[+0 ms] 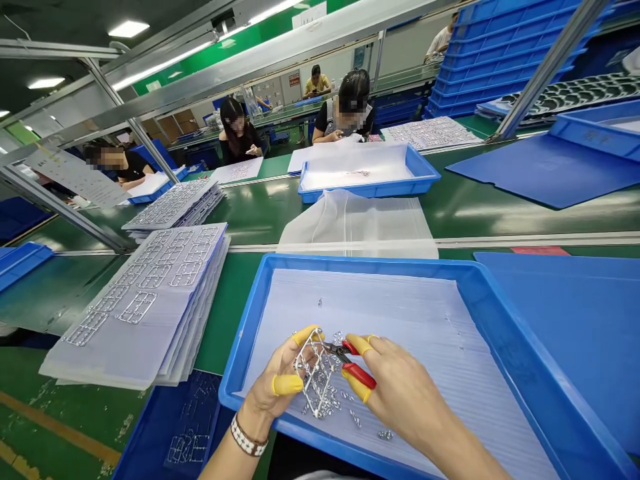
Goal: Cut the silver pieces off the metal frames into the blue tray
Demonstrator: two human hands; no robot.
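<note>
My left hand (pixel 286 370), with yellow finger cots on thumb and finger, grips a silvery plastic sprue frame (pixel 313 373) by its edge and holds it tilted above the tray. My right hand (pixel 395 373), also in yellow finger cots, is wrapped round the red handles of small side cutters (pixel 357 373). The cutters' jaws reach the upper right side of the frame; whether they are closed on it I cannot make out. Below, a heap of small shiny silver pieces (pixel 330 403) lies on the white liner of the blue tray (pixel 370 263), a few pieces scattered apart.
On the left stands a stack of foam sheets (pixel 170 320) bearing more silver sprue frames. A blue bin (pixel 150 427) with frames sits lower left. Across the green conveyor (pixel 260 207) are another blue tray (pixel 370 190) and several seated people. Blue sheets (pixel 560 300) lie right.
</note>
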